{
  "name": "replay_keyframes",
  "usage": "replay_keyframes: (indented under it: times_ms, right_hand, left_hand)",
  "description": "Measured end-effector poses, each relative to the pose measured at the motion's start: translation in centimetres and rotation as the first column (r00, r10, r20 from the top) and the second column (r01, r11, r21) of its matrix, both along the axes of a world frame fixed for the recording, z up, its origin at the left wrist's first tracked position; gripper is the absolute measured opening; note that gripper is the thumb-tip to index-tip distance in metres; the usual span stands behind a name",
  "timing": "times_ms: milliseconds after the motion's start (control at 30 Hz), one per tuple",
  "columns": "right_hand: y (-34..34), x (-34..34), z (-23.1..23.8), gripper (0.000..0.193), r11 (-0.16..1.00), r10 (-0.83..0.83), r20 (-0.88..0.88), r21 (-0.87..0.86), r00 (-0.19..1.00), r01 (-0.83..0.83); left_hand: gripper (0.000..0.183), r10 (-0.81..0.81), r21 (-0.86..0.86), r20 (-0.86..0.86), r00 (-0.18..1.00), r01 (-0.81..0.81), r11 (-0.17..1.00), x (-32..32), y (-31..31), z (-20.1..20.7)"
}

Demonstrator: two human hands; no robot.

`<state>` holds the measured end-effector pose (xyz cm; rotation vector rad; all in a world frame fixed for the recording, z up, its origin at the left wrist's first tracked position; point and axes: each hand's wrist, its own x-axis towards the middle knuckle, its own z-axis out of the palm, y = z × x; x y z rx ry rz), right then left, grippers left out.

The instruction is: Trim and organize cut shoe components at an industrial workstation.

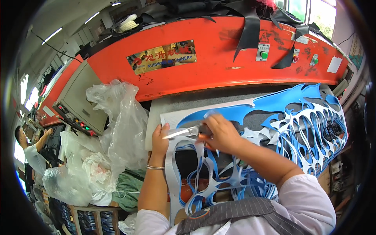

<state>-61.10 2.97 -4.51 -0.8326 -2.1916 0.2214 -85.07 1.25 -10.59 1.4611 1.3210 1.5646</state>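
While a co-worker stands off at the far left, one arm reaching forward, the person nearest me works with both hands at a red machine. Right hand closed round the dark and orange handles of a pair of scissors, slightly blurred; silver blades aim left, tip just beside the left hand. Whether the blades are parted, cannot tell. Left hand upright, partly curled, at the left margin of a blue-and-white cut-out sheet; cannot tell if the fingers pinch it. A bracelet circles the left wrist. The sheet lies across the grey worktop before the machine, riddled with oval holes, its near part hanging in looped strips toward the person's striped apron. Red front bears a gold plate, with green and red buttons toward the right; black strips droop over its upper edge. Left of the worktop: clear plastic bags heaped up, a green sack below them, a grey control box with small lit buttons behind.
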Motion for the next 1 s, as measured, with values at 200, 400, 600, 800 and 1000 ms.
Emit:
replay_keyframes:
  times_ms: [200,400,600,800,1000]
  right_hand:
    - [5.8,-3.1,2.9,0.044,0.853,0.209,0.007,0.488,0.978,-0.185]
    - [5.6,-4.4,1.9,0.038,0.972,0.219,-0.133,-0.050,0.967,-0.228]
    - [5.2,-4.6,1.5,0.030,0.962,0.184,-0.077,-0.191,0.980,-0.196]
    - [5.7,-4.1,2.2,0.032,0.937,0.291,-0.124,-0.165,0.949,-0.308]
    - [5.2,-3.6,1.4,0.023,0.868,0.377,-0.171,-0.279,0.910,-0.412]
  left_hand:
    - [0.034,0.057,0.084,-0.054,0.997,-0.052,0.995,2.1,-1.4,3.0]
    - [0.070,-0.044,0.201,0.030,0.999,0.037,0.979,4.1,-1.0,2.0]
    - [0.041,0.180,0.098,0.032,0.983,-0.182,0.978,6.1,-0.8,1.7]
    - [0.039,0.092,0.060,0.276,0.957,-0.113,0.992,7.3,-1.2,1.3]
    - [0.062,0.065,-0.100,0.394,0.917,-0.027,0.995,6.8,-1.5,-0.1]
